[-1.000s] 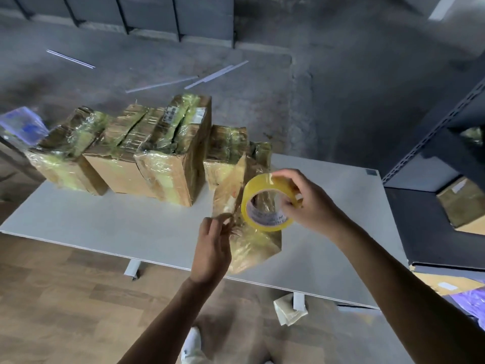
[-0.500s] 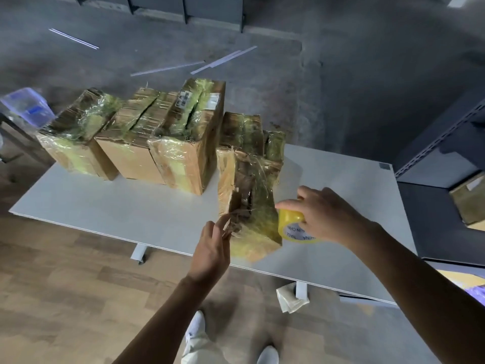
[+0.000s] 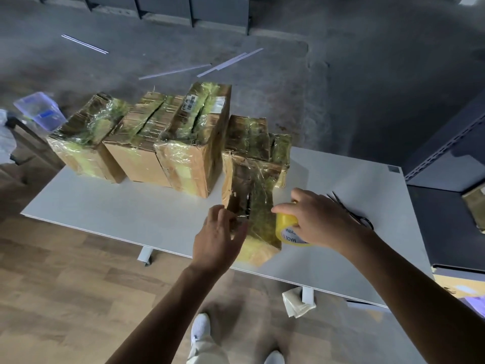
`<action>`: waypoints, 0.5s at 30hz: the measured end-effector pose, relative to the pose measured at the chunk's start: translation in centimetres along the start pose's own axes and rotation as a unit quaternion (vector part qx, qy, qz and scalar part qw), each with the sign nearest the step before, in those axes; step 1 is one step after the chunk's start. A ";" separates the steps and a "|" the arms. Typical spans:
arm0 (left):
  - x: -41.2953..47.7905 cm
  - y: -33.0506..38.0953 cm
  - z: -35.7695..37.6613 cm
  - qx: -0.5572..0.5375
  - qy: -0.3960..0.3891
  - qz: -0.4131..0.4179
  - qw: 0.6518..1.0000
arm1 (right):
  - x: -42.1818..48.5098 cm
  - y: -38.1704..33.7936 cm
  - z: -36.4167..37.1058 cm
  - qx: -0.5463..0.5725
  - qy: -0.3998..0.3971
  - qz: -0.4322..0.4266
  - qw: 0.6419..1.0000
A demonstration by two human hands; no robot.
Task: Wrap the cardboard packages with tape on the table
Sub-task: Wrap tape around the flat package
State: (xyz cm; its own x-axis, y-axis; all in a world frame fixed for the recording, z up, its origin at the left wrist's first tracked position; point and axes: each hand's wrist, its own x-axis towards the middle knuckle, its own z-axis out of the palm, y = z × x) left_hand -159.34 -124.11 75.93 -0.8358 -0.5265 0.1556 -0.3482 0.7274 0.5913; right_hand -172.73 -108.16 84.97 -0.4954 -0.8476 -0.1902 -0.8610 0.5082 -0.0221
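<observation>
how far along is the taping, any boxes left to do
Looks done: the back row of packages all shows glossy tape. In hand: the near package, partly wrapped, with the right grip holding the tape roll against its side and the left grip at its near corner. Left: finish this one and cut the tape; scissors lie on the table to its right.

White table (image 3: 118, 206) carries taped cardboard packages (image 3: 181, 164) and scissors (image 3: 347, 207).

My one head camera looks forward and steeply down, near the worktop's (image 3: 105, 211) near edge, above my feet.
</observation>
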 end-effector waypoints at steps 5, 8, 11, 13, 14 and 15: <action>-0.2 1.1 1.2 -0.015 0.008 0.004 1.000 | 0.1 -0.2 0.1 0.013 0.019 -0.001 1.000; -0.2 0.9 1.4 -0.060 0.025 -0.021 0.998 | -0.1 -0.1 0.5 0.020 0.031 0.001 0.999; 0.1 0.9 1.4 -0.112 0.016 -0.072 0.991 | 0.0 -0.1 0.6 0.036 0.046 -0.006 0.998; 0.0 0.6 1.3 -0.126 0.023 -0.076 0.989 | -0.1 0.3 0.6 0.086 0.047 -0.036 0.995; 0.0 0.3 1.2 -0.134 0.025 -0.080 0.987 | -0.4 0.7 0.6 0.127 0.045 -0.047 0.990; 0.0 -0.1 1.1 -0.141 0.027 -0.087 0.986 | -0.7 1.2 0.7 0.168 0.040 -0.049 0.984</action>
State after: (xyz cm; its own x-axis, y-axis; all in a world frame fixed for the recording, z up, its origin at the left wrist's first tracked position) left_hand -159.82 -123.71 75.05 -0.7474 -0.6608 0.0689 -0.3467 0.4763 0.8080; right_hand -173.29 -106.86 84.37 -0.4301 -0.8979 -0.0934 -0.8256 0.4331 -0.3617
